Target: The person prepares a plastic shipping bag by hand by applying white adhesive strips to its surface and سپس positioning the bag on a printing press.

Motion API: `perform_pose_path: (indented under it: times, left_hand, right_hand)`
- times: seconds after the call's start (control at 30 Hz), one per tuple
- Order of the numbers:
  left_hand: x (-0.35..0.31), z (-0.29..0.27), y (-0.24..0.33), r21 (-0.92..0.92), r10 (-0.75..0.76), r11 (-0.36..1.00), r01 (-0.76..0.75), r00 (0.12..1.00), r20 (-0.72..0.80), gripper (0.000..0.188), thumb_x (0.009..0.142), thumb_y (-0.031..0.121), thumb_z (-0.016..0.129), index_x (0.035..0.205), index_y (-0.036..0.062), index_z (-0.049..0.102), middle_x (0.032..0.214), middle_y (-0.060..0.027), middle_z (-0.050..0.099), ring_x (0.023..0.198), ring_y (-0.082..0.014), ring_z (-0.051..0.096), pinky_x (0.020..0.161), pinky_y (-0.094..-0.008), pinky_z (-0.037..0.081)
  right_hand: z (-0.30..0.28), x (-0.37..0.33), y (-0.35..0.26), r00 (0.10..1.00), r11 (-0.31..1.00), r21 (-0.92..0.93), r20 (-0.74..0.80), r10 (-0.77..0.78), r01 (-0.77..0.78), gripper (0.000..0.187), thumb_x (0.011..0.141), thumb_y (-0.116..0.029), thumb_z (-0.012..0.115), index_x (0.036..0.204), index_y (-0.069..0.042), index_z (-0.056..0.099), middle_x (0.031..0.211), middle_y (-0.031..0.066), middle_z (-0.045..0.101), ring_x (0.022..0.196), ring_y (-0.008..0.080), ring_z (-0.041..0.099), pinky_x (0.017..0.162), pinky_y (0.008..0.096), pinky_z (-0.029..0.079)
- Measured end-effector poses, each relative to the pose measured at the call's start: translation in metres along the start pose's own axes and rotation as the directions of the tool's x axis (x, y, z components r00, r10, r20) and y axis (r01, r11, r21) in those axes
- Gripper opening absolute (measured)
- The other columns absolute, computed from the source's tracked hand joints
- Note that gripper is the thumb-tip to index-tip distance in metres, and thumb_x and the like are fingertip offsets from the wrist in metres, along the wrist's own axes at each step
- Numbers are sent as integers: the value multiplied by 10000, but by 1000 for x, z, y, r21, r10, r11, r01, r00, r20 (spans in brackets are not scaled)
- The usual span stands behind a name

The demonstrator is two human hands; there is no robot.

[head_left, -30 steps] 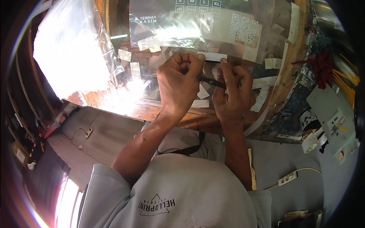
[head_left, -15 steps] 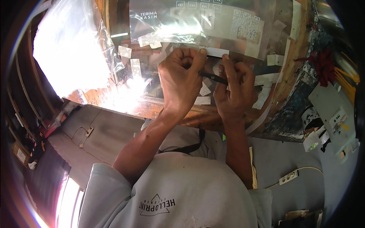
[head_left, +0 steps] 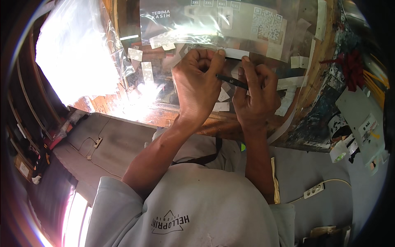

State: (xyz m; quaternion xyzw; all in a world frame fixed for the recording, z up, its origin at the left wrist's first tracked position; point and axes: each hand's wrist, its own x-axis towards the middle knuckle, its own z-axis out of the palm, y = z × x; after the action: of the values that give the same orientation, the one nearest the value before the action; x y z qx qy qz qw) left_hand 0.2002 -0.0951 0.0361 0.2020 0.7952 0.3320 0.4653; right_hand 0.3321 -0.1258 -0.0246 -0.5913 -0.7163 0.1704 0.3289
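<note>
A narrow white strip (head_left: 237,53) with a dark lower edge lies at the near edge of a clear printed plastic bag (head_left: 247,33). The thumb of my left hand (head_left: 197,78) presses on the strip's left end, its other fingers curled beneath. My right hand (head_left: 257,94) has a slim dark pen (head_left: 231,81) tucked between its fingers, the tip pointing left toward my left hand. A right fingertip touches the strip's right end. What lies under my left fingers is hidden.
Pale paper and tape scraps (head_left: 147,72) are stuck about the wooden worktable (head_left: 164,115). A glaring white stack of plastic (head_left: 74,53) covers its left side. At right are a dark red cloth-like thing (head_left: 353,70) and a grey panel (head_left: 362,119); a power strip (head_left: 314,190) lies below.
Both hands keep their hold with barely any movement. The bag and table have shifted very slightly in the picture.
</note>
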Motion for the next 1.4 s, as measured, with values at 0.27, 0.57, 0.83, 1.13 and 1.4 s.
perform_pose_path:
  times: [0.27,0.57,0.83,1.13,1.4]
  left_hand:
    - [3,1,-6,68,85,994,-84,996,-3,283,974,209,741,866,-43,670,633,-40,664,499,-48,526,437,-247,396]
    - [5,-3,-2,76,85,993,-86,996,24,256,952,183,772,878,-32,655,626,-45,660,490,-45,533,435,-238,395]
    - [17,-17,6,179,111,977,-119,992,52,263,891,141,834,883,-1,613,606,-47,662,479,-65,572,440,-236,404]
    - [36,-50,-22,553,719,543,-632,690,82,540,919,298,812,1335,24,602,1287,-189,607,1216,-282,567,936,-417,468]
    - [69,-43,-33,745,789,244,-621,574,220,928,856,654,751,1574,172,416,1659,-252,179,1551,-510,84,1173,-748,92]
  right_hand:
    - [-1,1,-1,1000,1000,12,-2,-13,13,501,782,-47,729,1279,-111,743,971,61,619,694,197,654,533,360,499]
    - [0,2,1,998,998,-33,-3,-59,59,470,800,-59,734,1268,-98,743,956,67,627,702,197,663,533,348,507]
    - [0,2,-1,999,999,-29,5,-39,39,510,760,-17,727,1263,-102,744,959,69,633,703,196,668,540,348,511]
    - [-26,18,-8,975,981,49,-110,192,-188,360,901,-24,755,1256,-89,749,1034,93,671,850,204,703,640,335,561]
    - [-27,22,6,954,955,-45,-84,287,-292,290,929,-12,755,1209,-89,774,1071,111,643,904,202,691,722,305,589]
